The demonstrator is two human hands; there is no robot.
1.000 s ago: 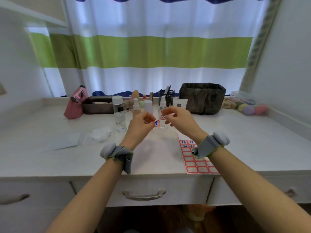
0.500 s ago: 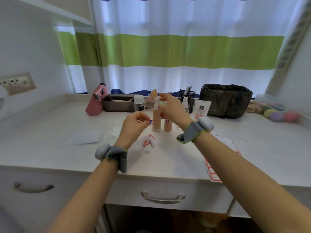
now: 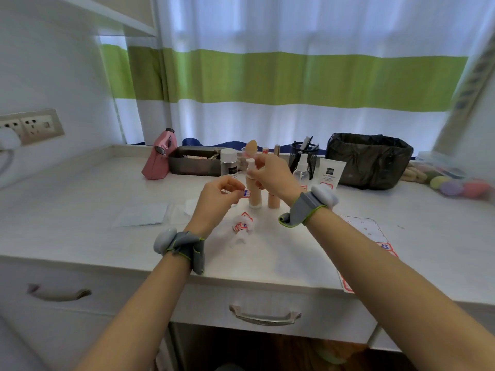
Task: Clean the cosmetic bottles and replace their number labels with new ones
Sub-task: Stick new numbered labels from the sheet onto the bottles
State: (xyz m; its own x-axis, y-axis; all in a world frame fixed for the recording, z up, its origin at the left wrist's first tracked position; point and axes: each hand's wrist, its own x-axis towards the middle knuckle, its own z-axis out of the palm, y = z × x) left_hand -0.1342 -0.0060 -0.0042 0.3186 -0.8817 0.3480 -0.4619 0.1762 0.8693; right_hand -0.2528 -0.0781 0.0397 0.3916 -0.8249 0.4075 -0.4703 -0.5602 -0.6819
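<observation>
Standing on the tabletop (image 3: 80, 188): two beige pump bottles (image 3: 254, 195), contents opaque. Right hand (image 3: 270, 174) grip closed round the nearer bottle's neck. Left hand (image 3: 217, 195) grip pinched on a small number label (image 3: 246, 193), just left of that bottle.

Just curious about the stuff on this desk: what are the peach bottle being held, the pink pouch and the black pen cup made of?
Peach bottle: probably plastic, possibly glass; smooth, with a white pump top and base.
Pink pouch: soft fabric or faux leather; it slumps, and has a zipper pull.
Pen cup: seems to be black wire mesh; light shows through its wall.
</observation>
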